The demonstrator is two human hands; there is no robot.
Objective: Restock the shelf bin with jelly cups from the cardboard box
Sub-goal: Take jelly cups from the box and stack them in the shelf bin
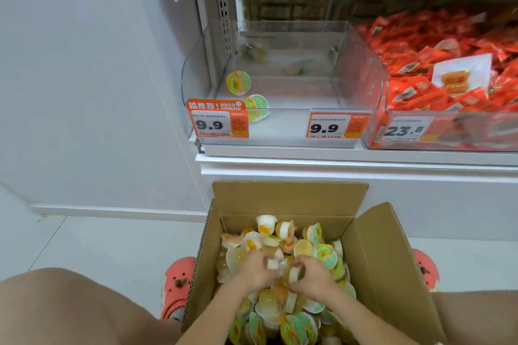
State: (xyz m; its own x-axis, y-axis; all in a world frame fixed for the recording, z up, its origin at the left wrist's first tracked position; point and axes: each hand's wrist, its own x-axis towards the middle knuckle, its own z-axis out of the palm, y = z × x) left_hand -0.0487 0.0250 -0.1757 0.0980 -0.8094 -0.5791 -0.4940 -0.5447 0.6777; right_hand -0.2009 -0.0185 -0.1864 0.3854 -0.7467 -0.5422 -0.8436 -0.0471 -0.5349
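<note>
**Both hands gathering cups in the box; bin nearly bare**

Deep among the jelly cups [283, 249], the fingers of both hands are curled inward and closed on stock: the left hand [259, 267] grips at least one pale cup, the right hand [311, 274] pinches another at its rim. How many each hand holds cannot be told, as the frame is blurred there. The hands work side by side, almost touching, presumably to lift a double load per trip.

Around them, the cardboard box [392, 255] stands on the floor between the person's feet, its flaps folded open, directly below the target, which keeps the lift short. Its contents are heaped loosely, too many to count.

Above, the clear shelf bin [361, 45] holds two cups plainly seen at its front left corner; a few faint shapes further back may be cups or reflections. Two 9.9 price tags [217, 123] hang on its front. One neighbouring bin of red packets [448, 64] sits just beside it.
</note>
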